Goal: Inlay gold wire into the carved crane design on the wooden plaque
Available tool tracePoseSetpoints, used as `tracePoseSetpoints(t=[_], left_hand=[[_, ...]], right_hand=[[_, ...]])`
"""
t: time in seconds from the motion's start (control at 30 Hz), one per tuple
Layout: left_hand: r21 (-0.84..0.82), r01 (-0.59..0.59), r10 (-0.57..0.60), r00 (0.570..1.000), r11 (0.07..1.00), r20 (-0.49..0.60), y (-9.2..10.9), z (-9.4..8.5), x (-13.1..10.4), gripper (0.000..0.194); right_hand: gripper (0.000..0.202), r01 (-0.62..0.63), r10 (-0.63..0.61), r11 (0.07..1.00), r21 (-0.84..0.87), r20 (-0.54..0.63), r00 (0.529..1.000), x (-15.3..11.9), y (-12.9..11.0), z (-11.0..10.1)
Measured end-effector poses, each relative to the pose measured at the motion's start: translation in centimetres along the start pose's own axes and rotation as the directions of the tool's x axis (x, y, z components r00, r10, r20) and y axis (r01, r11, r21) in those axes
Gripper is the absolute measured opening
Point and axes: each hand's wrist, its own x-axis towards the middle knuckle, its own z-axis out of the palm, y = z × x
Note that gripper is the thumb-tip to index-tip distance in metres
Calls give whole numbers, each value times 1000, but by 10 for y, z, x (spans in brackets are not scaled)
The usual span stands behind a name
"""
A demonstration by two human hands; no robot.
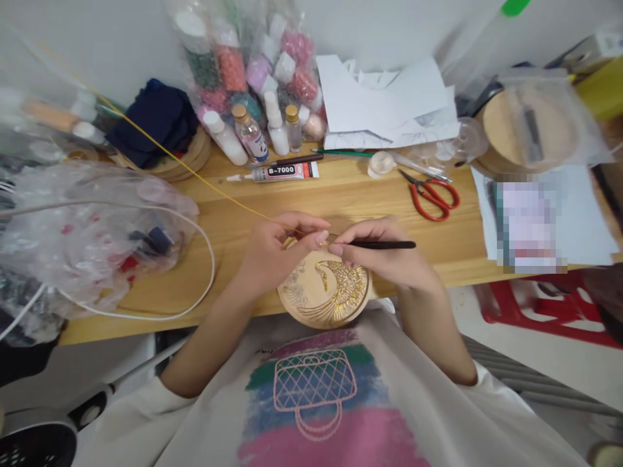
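A round wooden disc (311, 275) lies at the table's front edge, bearing a bird design with gold outlines and a fainter grey drawing on its left. Over the disc's far left part, my left hand (287, 250) pinches a thin yellow-gold thread (219, 189), which runs taut up to the upper left. My right hand (384, 250) is closed on a slim black tool (389, 245) whose rear end points right. Its tip is hidden by the fingers, so its exact kind is unclear. Both hands' fingertips almost meet above the far edge of the disc.
Behind the hands lie a B-7000 glue tube (287, 171), red-handled scissors (433, 196) and a small white-topped spool (381, 165). Small bottles (250, 133) stand farther back. On the left, a plastic bag (92, 233) and a white cable (212, 259) spread out; papers (584, 220) lie right.
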Motion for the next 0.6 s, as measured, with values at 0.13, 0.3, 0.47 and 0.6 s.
tracePoseSetpoints(t=[0.13, 0.3, 0.47, 0.6], left_hand=[[-5, 33, -33, 999, 999, -8, -6, 3, -5, 7], [9, -3, 3, 1000, 1000, -30, -7, 6, -13, 7], [28, -80, 82, 996, 996, -45, -5, 8, -23, 5], [44, -157, 160, 985, 987, -68, -8, 8, -32, 2]], right_hand=[[13, -8, 7, 999, 52, 6, 1000, -7, 9, 2], [8, 13, -13, 996, 88, -8, 1000, -16, 19, 3], [15, 21, -20, 998, 55, -33, 999, -25, 22, 7], [22, 28, -25, 998, 61, -50, 998, -34, 21, 13]])
